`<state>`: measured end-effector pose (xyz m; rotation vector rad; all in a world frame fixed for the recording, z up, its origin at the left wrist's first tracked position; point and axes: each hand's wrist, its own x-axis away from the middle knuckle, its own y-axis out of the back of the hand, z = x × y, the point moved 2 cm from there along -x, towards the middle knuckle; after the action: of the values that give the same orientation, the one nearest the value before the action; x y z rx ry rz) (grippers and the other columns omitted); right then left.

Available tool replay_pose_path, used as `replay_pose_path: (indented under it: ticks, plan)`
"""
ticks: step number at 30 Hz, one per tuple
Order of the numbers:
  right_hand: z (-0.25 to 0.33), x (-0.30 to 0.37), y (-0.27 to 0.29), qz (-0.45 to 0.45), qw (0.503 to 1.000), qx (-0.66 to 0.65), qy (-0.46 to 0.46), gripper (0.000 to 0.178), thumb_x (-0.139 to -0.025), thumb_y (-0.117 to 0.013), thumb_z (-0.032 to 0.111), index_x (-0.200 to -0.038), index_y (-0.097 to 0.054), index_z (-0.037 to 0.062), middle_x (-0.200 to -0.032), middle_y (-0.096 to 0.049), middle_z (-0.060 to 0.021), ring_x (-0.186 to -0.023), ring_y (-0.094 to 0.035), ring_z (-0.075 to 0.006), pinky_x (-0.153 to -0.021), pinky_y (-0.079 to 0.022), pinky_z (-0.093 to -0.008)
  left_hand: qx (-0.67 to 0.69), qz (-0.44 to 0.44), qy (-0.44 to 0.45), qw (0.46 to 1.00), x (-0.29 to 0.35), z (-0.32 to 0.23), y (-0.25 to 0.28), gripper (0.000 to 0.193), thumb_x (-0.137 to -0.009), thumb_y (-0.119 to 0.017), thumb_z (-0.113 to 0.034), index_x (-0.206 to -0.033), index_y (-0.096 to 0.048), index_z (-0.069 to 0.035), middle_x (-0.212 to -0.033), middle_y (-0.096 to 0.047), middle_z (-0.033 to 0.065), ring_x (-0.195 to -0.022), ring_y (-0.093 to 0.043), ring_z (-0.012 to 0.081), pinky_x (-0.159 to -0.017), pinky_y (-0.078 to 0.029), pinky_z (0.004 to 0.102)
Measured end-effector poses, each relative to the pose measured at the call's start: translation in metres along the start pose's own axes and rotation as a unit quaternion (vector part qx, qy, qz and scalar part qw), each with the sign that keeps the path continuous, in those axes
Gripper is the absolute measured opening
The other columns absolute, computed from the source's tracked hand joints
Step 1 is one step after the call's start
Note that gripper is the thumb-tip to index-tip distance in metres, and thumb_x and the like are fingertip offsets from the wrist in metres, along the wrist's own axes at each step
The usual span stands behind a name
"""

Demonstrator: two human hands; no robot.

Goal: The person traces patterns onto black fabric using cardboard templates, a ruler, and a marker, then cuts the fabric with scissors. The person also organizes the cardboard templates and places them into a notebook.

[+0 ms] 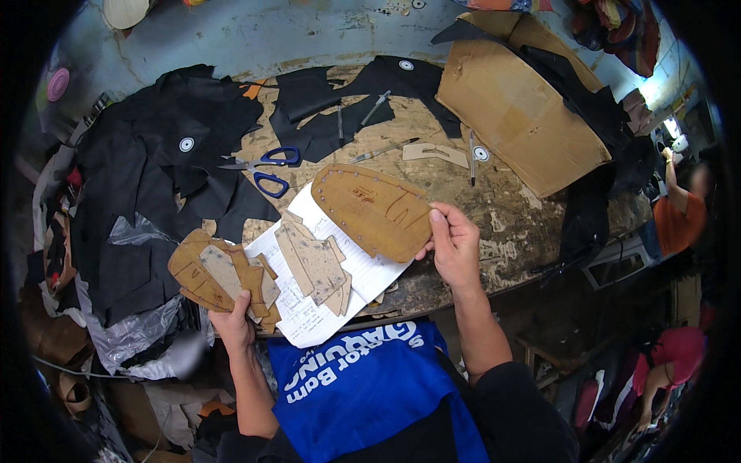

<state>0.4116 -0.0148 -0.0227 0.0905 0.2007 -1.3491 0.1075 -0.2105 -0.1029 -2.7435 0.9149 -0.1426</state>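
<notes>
My right hand (pixel 455 245) pinches the edge of a large brown shoe-pattern piece (pixel 370 208), rounded at one end and dotted with small marks along its rim. My left hand (pixel 235 322) grips a stack of brown and grey pattern pieces (pixel 212 270), thumb on top, at the table's near edge. Between the hands, several grey cardboard pattern pieces (pixel 309 258) lie overlapping on a white written sheet of paper (pixel 297 328). Blue-handled scissors (pixel 266 170) rest with blades apart beyond the paper, partly over black material.
Black leather-like sheets (pixel 147 154) cover the table's left side. Pens (pixel 376 108) and a slotted card strip (pixel 434 153) lie on the worn wooden table (pixel 509 239). A cardboard box (pixel 525 116) stands at back right. Two other people (pixel 679 208) are at the far right.
</notes>
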Motion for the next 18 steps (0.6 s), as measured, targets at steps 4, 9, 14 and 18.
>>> replay_pose_path:
  ticks: [4, 9, 14, 18]
  plan:
    - [-0.002, -0.002, 0.027, -0.054, 0.998, -0.023, 0.0, 0.024, -0.097, -0.051, 0.016, -0.107, -0.059, -0.0052, -0.078, -0.065, -0.0087, -0.051, -0.058, -0.0098, -0.042, -0.049, -0.0217, -0.002, 0.003, -0.023, 1.0, 0.001, 0.0, -0.001, 0.047, -0.076, -0.066, 0.009, -0.118, -0.049, 0.005, -0.113, -0.06, 0.0126, -0.097, -0.061, 0.0218, -0.088, -0.048, 0.0329]
    - [0.007, -0.014, 0.092, -0.192, 0.962, 0.17, -0.095, 0.023, -0.095, -0.052, 0.014, -0.105, -0.061, -0.005, -0.082, -0.067, -0.0096, -0.06, -0.062, -0.0137, -0.048, -0.05, -0.0248, 0.017, 0.004, -0.02, 1.0, 0.003, -0.002, -0.004, 0.045, -0.075, -0.066, 0.009, -0.117, -0.049, 0.005, -0.112, -0.06, 0.0125, -0.096, -0.061, 0.0215, -0.088, -0.048, 0.0324]
    - [0.014, 0.005, 0.029, -0.105, 0.923, 0.339, 0.15, 0.024, -0.081, -0.065, 0.008, -0.102, -0.063, -0.0025, -0.096, -0.064, -0.0183, -0.088, -0.063, -0.0294, -0.076, -0.05, -0.0369, -0.011, -0.004, -0.016, 1.0, 0.002, -0.002, -0.004, 0.043, -0.075, -0.066, 0.009, -0.115, -0.05, 0.006, -0.111, -0.06, 0.0124, -0.095, -0.061, 0.0205, -0.086, -0.048, 0.0316]
    - [0.008, 0.036, -0.081, 0.15, 0.894, 0.346, 0.24, 0.041, -0.069, -0.079, 0.024, -0.098, -0.065, -0.0017, -0.103, -0.062, -0.0176, -0.095, -0.058, -0.0305, -0.082, -0.046, -0.0389, -0.008, -0.011, -0.02, 1.0, 0.004, -0.002, -0.005, 0.04, -0.075, -0.066, 0.008, -0.113, -0.052, 0.007, -0.108, -0.061, 0.0123, -0.093, -0.062, 0.0198, -0.085, -0.048, 0.0309]
